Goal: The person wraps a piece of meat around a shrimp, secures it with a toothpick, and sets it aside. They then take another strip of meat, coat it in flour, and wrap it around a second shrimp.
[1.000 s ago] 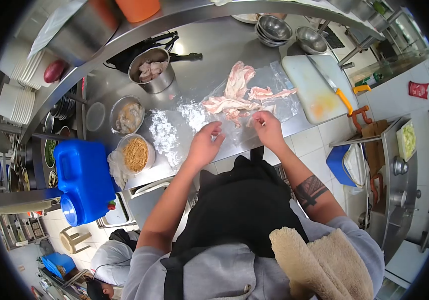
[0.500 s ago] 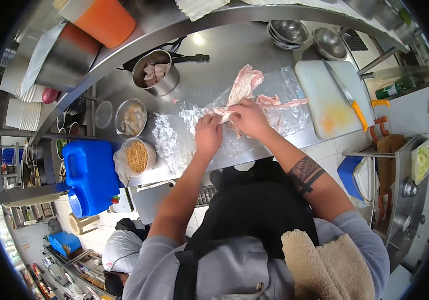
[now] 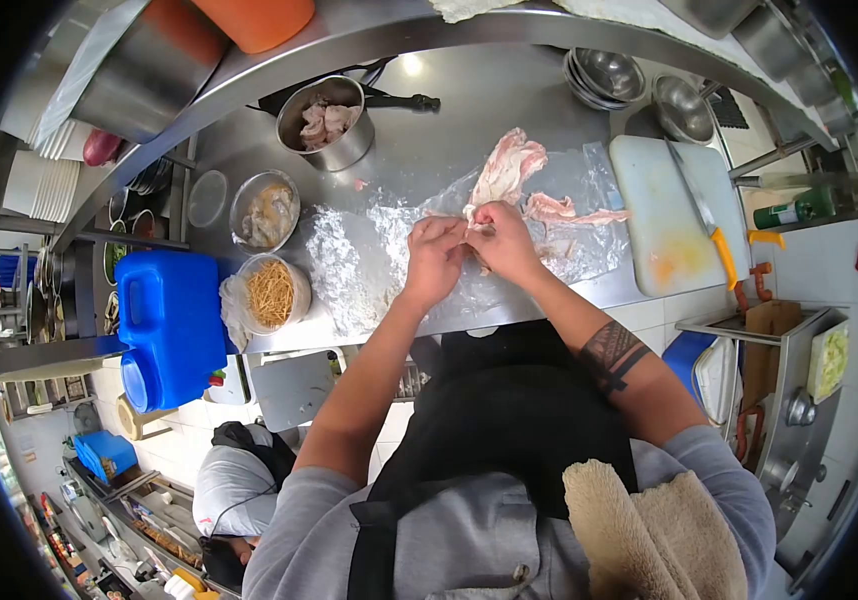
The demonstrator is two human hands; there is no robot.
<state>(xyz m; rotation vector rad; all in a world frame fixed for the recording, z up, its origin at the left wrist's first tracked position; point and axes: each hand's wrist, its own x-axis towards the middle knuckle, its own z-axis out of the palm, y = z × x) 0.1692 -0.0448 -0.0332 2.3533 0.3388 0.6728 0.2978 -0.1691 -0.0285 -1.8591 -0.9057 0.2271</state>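
My left hand (image 3: pixel 435 260) and my right hand (image 3: pixel 503 243) meet over the steel worktop, fingers pinched together on a small strip of raw meat that they mostly hide. Just beyond my fingers lies a larger slab of pale pink raw meat (image 3: pixel 509 168) with white fat or skin. Thinner raw strips (image 3: pixel 571 212) sit to its right on clear plastic sheeting (image 3: pixel 599 245). White powder (image 3: pixel 341 262) is spread over the steel left of my hands.
On the left stand a tub of thin tan sticks (image 3: pixel 270 294), a bowl of pale coated pieces (image 3: pixel 266 211) and a blue jerrycan (image 3: pixel 171 320). A pot of meat (image 3: pixel 327 125) is behind. Rightward, a knife (image 3: pixel 701 215) rests on a white cutting board (image 3: pixel 654 225). An overhead shelf crosses the back.
My hands have drawn closer together, and the strip stretched between them is now mostly hidden by my fingers. The view has shifted slightly, moving the worktop items rightward.
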